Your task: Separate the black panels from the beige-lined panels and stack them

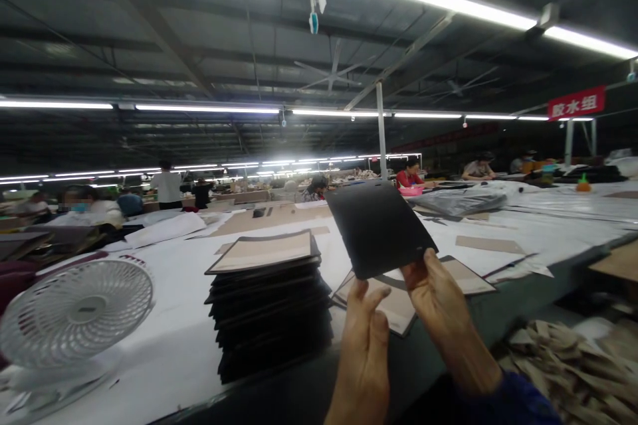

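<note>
A thin black rectangular panel is held up, tilted, above the table. My right hand pinches its lower right corner, with the thumb on the near face. My left hand is just below the panel's lower left corner, fingers apart and bent; whether a fingertip touches the edge I cannot tell. Left of my hands stands a tall stack of black-edged panels, its top one beige-faced. More beige panels with dark edges lie on the table behind my hands.
A white fan stands on the white-covered table at the left. Flat beige pieces and a grey plastic-wrapped bundle lie farther back. Crumpled beige material is piled below the table's right edge. Several people work in the background.
</note>
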Available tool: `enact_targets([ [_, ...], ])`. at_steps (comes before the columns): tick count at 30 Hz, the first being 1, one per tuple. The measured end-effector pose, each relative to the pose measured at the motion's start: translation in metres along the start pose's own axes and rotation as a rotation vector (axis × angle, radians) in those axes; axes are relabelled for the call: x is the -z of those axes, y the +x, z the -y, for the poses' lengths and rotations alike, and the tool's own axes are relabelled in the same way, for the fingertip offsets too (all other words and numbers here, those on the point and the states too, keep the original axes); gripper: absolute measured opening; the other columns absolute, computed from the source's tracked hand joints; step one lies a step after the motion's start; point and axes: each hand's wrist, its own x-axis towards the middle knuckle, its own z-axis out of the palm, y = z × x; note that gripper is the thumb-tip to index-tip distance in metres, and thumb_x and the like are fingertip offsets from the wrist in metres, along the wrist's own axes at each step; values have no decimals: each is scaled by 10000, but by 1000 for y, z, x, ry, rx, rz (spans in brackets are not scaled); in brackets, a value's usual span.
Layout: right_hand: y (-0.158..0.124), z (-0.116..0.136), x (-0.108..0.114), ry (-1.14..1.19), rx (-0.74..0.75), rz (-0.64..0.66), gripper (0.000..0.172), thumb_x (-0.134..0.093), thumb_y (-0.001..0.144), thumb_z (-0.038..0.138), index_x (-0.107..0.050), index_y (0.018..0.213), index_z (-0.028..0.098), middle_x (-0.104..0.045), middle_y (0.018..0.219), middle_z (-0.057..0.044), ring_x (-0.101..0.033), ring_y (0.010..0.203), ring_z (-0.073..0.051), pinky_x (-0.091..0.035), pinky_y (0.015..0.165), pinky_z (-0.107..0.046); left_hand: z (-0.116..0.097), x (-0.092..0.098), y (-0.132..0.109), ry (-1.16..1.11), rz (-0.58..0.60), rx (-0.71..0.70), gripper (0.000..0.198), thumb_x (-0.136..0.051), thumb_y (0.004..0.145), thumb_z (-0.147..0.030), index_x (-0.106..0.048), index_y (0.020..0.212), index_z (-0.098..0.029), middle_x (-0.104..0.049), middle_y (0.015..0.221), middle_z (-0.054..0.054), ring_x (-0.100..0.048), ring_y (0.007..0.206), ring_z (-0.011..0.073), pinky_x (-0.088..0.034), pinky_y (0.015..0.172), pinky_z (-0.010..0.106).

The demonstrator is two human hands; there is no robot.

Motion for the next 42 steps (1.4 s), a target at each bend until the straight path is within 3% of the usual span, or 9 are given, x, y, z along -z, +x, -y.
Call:
enact_targets([
  [4,-50,-5,-22,-29,-45,146,249,-720,767,332,-640,984,239,-692,1041,-4,-633,1034,-164,-490,978,-313,-14,-3,14,-354,-143,-32,484,-418,910,-524,-572,1245,-209,-501,1376,109,-498,1252,242,-427,1046,374],
  [8,-53,6,-35,-38,-107,354,496,-630,768,625,-608,1105,262,-636,1188,-50,-597,1098,-233,-517,940,-386,-41,43,29,-520,-355,-174,373,-485,911,-424,-623,1175,-200,-647,1193,105,-586,1144,228,-510,910,305],
  [10,-36,12,-45,-108,-145,374,547,-637,738,659,-590,1132,282,-659,1130,-41,-637,992,-222,-565,817,-355,-55,71,37,-488,-381,-186,351,-519,894,-419,-655,1127,-194,-688,1113,96,-623,1076,216,-519,861,279],
  [16,1,3,-98,-462,-115,611,541,-802,648,413,-632,1121,215,-665,1028,-33,-619,814,-151,-524,639,-231,-85,151,85,-233,-333,-175,381,-573,843,-467,-697,1013,-149,-702,1081,96,-624,1068,241,-478,942,364],
  [19,10,-16,-120,-664,-23,712,501,-691,725,548,-671,1044,162,-663,928,-59,-598,698,-150,-486,564,-259,-82,189,122,-40,-311,-75,486,-493,864,-534,-673,1071,-133,-675,1151,116,-591,1128,254,-443,979,392],
  [23,24,-46,-128,-978,120,819,592,-447,831,685,-705,868,153,-668,810,-65,-610,737,-206,-475,661,-330,-54,225,160,101,-295,186,504,-414,897,-529,-655,1110,-142,-633,1237,120,-552,1190,247,-401,1021,384],
  [28,30,-66,-117,-1214,191,879,702,-252,890,694,-706,851,159,-690,934,-127,-600,968,-300,-434,867,-425,-20,239,168,125,-235,316,521,-394,892,-563,-699,991,-153,-641,1225,120,-557,1183,263,-410,998,376],
  [34,24,-70,-107,-1244,201,978,842,-77,858,755,-692,889,182,-638,1133,-144,-514,1137,-326,-341,995,-477,-5,244,160,106,-244,358,562,-407,876,-585,-684,1021,-118,-669,1160,134,-622,1056,249,-463,909,330],
  [42,21,-66,-99,-1057,-10,1063,952,-91,806,816,-657,1180,148,-556,1315,-138,-443,1242,-340,-261,1079,-494,6,245,149,93,-296,342,583,-468,826,-626,-702,993,-120,-706,961,104,-641,813,206,-482,743,285],
])
